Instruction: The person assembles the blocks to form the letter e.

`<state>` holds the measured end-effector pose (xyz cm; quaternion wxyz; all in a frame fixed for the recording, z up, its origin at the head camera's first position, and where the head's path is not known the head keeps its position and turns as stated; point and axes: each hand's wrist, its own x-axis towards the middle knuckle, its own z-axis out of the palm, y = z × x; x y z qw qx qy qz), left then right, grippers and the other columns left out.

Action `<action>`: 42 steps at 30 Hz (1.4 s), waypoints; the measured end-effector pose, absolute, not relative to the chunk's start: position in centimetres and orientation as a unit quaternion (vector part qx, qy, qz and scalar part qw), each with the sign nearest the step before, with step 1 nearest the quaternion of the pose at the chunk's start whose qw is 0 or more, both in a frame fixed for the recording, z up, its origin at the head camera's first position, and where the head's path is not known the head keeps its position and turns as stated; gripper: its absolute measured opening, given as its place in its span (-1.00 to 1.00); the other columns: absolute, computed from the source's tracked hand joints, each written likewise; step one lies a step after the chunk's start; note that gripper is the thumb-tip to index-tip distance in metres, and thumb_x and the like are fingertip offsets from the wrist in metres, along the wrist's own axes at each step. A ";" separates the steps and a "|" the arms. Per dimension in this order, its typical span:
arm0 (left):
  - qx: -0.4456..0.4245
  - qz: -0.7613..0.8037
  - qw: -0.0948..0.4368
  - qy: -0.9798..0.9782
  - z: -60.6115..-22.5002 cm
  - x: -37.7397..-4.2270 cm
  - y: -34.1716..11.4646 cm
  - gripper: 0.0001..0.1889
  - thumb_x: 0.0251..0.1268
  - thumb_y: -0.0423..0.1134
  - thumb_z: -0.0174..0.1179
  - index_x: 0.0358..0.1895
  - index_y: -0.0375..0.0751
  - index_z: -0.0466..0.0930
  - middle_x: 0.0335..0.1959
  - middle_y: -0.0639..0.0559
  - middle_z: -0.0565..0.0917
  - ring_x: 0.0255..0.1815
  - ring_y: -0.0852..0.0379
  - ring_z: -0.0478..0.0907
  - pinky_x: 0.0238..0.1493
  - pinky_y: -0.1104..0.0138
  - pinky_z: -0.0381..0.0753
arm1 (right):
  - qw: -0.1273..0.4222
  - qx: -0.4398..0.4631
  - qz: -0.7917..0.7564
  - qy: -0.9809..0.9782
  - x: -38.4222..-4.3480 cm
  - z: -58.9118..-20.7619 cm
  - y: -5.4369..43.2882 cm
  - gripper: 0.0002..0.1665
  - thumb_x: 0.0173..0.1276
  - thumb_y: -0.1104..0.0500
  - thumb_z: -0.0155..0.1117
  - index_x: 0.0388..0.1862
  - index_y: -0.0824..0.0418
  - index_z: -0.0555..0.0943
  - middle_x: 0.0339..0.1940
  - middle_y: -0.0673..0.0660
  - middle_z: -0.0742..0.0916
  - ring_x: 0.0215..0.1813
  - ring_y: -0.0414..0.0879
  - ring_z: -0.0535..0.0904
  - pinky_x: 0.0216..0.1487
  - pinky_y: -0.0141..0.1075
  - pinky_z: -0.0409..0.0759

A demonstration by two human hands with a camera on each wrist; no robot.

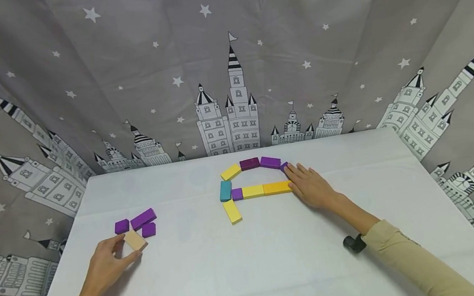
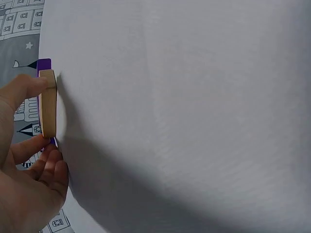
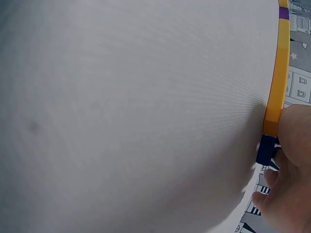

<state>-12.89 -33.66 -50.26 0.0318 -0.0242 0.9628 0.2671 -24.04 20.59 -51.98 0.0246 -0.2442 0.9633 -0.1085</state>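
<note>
My left hand (image 1: 105,265) pinches a plain wooden block (image 1: 135,240) between thumb and fingers at the table's left. Right beside it lie several purple blocks (image 1: 143,219). The left wrist view shows the wooden block (image 2: 48,104) edge-on. At the right end of a block outline, my right hand (image 1: 313,189) lies with straight fingers touching a small purple block (image 1: 284,166); its thumb is by the orange block (image 1: 277,188). In the right wrist view, a dark blue block (image 3: 266,149) adjoins the orange one, close to the thumb and fingers; the palm partly hides this corner.
The outline also has yellow blocks (image 1: 233,212), a teal block (image 1: 226,190), a dark plum block (image 1: 250,164) and a purple block (image 1: 270,162). All rest on a white table (image 1: 255,277). Behind hangs a grey castle-print curtain (image 1: 153,68).
</note>
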 end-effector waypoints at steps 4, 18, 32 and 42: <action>-0.022 0.266 0.039 0.963 -50.4 -13.0 -33.7 -0.12 0.22 -0.03 0.38 0.34 -0.68 0.22 0.12 -0.57 0.34 0.09 -0.46 0.40 0.07 -0.27 0.44 | 0.025 -0.244 -0.106 0.964 -24.0 -52.0 20.6 -0.33 0.65 0.01 -0.15 0.58 0.32 0.13 0.57 0.27 0.21 0.55 0.28 0.06 0.48 0.22 0.05; -0.033 0.303 -0.097 0.947 -50.2 -12.1 -31.2 -0.28 0.04 -0.17 0.48 0.18 -0.59 0.41 -0.02 -0.45 0.50 -0.04 -0.31 0.47 -0.11 -0.09 0.47 | 0.029 -0.245 -0.107 0.963 -23.8 -52.0 20.5 -0.34 0.66 0.01 -0.17 0.58 0.32 0.13 0.57 0.27 0.20 0.55 0.28 0.07 0.48 0.22 0.05; 0.034 0.386 -0.086 0.918 -51.0 -12.2 -20.3 -0.35 0.01 -0.22 0.51 0.16 -0.47 0.49 -0.09 -0.24 0.58 -0.08 -0.12 0.51 -0.09 0.05 0.56 | 0.028 -0.245 -0.104 0.964 -23.8 -51.7 20.4 -0.34 0.66 0.02 -0.16 0.57 0.33 0.13 0.57 0.28 0.21 0.55 0.28 0.06 0.48 0.22 0.05; 0.046 0.435 -0.064 0.897 -51.9 -12.4 -13.3 -0.36 -0.06 -0.20 0.58 0.10 -0.40 0.52 -0.18 -0.09 0.54 -0.18 0.04 0.45 -0.20 0.27 0.51 | 0.029 -0.245 -0.106 0.963 -23.9 -51.6 20.5 -0.34 0.66 0.02 -0.16 0.57 0.34 0.13 0.57 0.28 0.21 0.55 0.29 0.06 0.47 0.24 0.05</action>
